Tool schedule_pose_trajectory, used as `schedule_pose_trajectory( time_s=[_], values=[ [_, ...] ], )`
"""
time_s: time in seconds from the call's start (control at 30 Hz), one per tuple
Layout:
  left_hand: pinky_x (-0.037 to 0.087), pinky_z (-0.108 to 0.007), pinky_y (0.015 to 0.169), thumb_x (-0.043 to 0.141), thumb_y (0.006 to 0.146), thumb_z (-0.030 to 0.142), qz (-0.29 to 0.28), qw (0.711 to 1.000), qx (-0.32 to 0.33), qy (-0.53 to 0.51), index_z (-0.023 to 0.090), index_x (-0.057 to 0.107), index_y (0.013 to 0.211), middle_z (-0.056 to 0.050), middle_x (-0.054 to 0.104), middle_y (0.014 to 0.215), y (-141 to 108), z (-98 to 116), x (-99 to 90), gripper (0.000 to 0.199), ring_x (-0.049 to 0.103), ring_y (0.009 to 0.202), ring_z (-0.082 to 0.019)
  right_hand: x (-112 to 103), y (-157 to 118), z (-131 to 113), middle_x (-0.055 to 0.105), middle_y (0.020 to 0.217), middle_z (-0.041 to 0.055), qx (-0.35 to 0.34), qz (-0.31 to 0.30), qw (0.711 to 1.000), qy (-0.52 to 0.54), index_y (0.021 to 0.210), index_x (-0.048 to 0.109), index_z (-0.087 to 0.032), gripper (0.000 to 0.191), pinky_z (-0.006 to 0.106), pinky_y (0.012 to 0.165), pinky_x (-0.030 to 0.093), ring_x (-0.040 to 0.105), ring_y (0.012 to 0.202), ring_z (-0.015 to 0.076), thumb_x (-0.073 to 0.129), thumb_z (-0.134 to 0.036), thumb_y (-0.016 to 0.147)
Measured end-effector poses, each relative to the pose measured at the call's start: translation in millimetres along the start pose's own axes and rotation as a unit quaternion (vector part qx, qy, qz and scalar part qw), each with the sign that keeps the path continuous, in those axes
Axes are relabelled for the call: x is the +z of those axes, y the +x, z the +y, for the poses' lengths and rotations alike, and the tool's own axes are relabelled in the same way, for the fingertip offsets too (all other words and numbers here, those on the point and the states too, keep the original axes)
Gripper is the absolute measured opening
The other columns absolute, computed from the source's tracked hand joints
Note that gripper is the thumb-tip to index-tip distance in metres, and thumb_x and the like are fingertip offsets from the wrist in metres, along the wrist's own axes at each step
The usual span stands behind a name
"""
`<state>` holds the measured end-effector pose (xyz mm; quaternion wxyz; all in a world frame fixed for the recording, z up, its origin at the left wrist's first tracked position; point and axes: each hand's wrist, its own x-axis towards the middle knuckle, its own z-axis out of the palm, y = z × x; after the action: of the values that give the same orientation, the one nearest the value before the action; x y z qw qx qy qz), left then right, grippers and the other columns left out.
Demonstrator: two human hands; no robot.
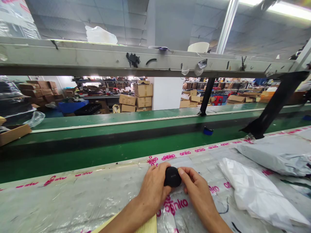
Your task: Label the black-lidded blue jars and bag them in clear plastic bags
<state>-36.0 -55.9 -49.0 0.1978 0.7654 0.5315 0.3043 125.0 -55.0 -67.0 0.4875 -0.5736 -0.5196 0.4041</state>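
Note:
A small round black object [173, 177] is held just above the plastic-covered table, and its exact kind does not show. My left hand [153, 183] wraps round its left side, with the thumb below it. From the right, my right hand [195, 187] pinches the upper right edge between thumb and fingers. The fingertips behind the object are partly hidden. Under my left forearm lies a pale yellow sheet [148, 225].
White plastic bags [259, 191] lie on the table at right. Beyond the table runs a green conveyor belt [136, 147] with a small blue and black item [208, 130] on it. A grey overhead beam [97, 58] and black-wrapped posts [274, 103] stand across the view.

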Motion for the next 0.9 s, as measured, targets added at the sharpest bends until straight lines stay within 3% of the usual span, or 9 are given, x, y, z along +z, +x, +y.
schedule_pose_trajectory(
  time_s=[0.23,0.3,0.4,0.47,0.9],
  values=[
    [0.048,-0.042,0.094,0.069,0.072,0.008,-0.001,1.000,-0.011,-0.016,0.025,0.058,0.120,-0.002,0.069,0.119,1,-2,3.5,0.052,0.063,0.107,-0.028,7,0,2,0.062,0.065,-0.0014,-0.003,-0.010,0.998,-0.059,0.102,0.063,-0.021,0.043,0.034,0.061,0.042,0.059,0.063,0.0230,0.068,-0.052,0.073],
    [0.049,-0.044,0.096,0.067,0.072,0.006,-0.014,0.999,-0.021,-0.031,0.025,0.052,0.131,-0.004,0.067,0.127,0,-5,5.1,0.063,0.063,0.112,-0.029,5,1,1,0.063,0.066,-0.0007,-0.003,-0.012,1.000,-0.025,0.098,0.064,-0.021,0.043,0.033,0.061,0.042,0.059,0.064,0.0227,0.068,-0.053,0.071],
    [0.046,-0.044,0.104,0.062,0.065,-0.001,-0.028,0.998,-0.013,-0.053,0.028,0.031,0.150,-0.004,0.061,0.139,1,-8,6.8,0.095,0.060,0.122,-0.029,1,1,-2,0.063,0.068,-0.0001,0.003,-0.019,1.000,0.018,0.092,0.066,-0.021,0.042,0.032,0.058,0.042,0.055,0.060,0.0203,0.058,-0.060,0.078],
    [0.046,-0.045,0.106,0.058,0.063,-0.003,-0.038,0.997,-0.005,-0.064,0.030,0.021,0.155,-0.003,0.058,0.143,2,-10,6.8,0.105,0.059,0.125,-0.028,-1,1,-2,0.060,0.066,-0.0013,0.016,-0.024,0.999,0.032,0.091,0.066,-0.022,0.043,0.031,0.055,0.041,0.051,0.055,0.0183,0.053,-0.061,0.081],
    [0.043,-0.047,0.111,0.050,0.060,-0.004,-0.064,0.993,0.030,-0.092,0.034,0.013,0.157,-0.003,0.052,0.149,2,-10,3.3,0.111,0.053,0.133,-0.029,-2,-3,-5,0.065,0.079,0.0015,0.030,-0.020,0.999,0.029,0.097,0.064,-0.020,0.040,0.030,0.059,0.047,0.053,0.061,0.0175,0.052,-0.055,0.080]
  ],
)
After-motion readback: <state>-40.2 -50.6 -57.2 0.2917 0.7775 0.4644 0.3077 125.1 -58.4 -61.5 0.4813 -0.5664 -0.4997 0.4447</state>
